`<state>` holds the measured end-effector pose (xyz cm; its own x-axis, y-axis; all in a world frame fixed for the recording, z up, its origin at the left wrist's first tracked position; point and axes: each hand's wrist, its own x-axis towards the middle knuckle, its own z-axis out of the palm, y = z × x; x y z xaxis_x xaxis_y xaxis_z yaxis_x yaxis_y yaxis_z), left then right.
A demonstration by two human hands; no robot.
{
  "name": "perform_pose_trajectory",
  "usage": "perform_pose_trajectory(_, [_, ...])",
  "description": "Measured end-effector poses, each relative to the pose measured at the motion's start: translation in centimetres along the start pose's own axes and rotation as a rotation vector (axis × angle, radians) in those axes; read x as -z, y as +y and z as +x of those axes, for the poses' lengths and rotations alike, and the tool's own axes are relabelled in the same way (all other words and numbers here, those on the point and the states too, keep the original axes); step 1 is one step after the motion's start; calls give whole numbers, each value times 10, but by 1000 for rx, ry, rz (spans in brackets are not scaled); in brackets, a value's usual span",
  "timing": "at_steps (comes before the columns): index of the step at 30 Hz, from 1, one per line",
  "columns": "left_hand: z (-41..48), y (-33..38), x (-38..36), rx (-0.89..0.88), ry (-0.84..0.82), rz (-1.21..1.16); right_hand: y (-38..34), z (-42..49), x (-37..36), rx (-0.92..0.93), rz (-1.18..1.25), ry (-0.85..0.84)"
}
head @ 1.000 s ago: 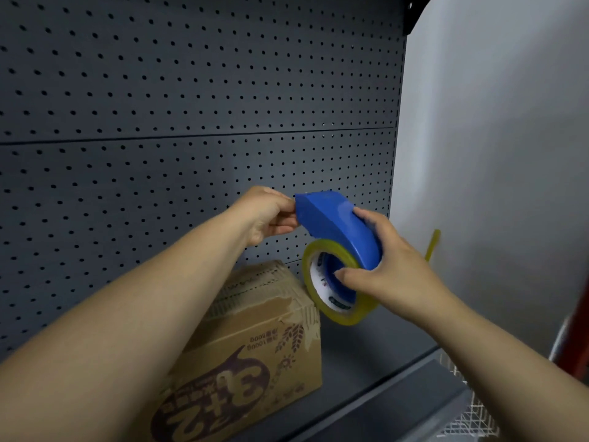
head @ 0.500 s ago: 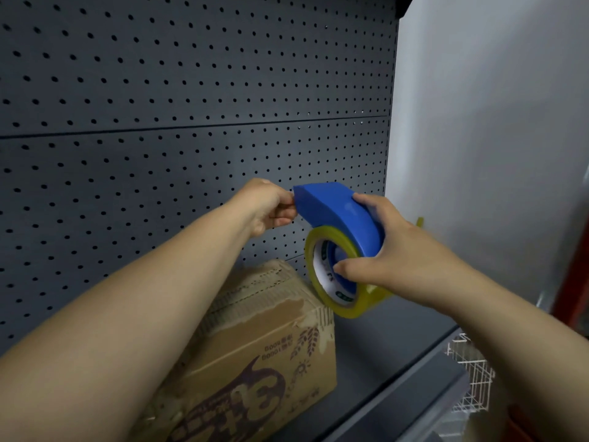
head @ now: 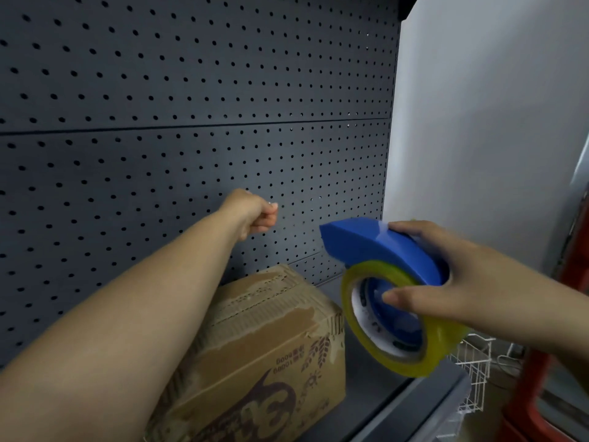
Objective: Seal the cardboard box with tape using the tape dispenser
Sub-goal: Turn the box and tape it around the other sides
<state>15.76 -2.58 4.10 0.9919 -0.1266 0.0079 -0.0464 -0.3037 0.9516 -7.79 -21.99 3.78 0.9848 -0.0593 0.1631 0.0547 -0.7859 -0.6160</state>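
Right hand [head: 471,282] gripping tape dispenser [head: 392,282], cardboard box [head: 271,339] below-left

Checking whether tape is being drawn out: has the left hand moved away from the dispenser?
Yes. The left hand has pulled leftward along the pegboard, away from the dispenser.

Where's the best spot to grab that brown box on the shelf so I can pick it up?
Probably the cardboard box by its two short ends, one hand on each, coming from the front, because the pegboard stands right behind it. Its top is torn and rough, so pinching there may rip it. The right hand holds the tape dispenser, so free it first.
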Motion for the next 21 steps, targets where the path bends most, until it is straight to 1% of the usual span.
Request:
perform_pose_trajectory(4, [9,-24,-14,108,-104,195,3,3,-8,-37,-37,-65])
perform_pose_trajectory(8, [16,-38,-26,192,-151,329,6,7,-12,-59,-50,-85])
perform_pose_trajectory(11, [18,-44,-33,243,-140,470,7,10,-17,-60,-73,-86])
perform_pose_trajectory(14, [20,-52,-35,247,-94,604,11,11,-22,-64,-71,-101])
perform_pose_trajectory(18, [17,-56,-34,313,-185,651,16,12,-25,-77,-53,-126])
perform_pose_trajectory(21, [15,-55,-34,297,-221,683,18,14,-25,-86,-11,-119])
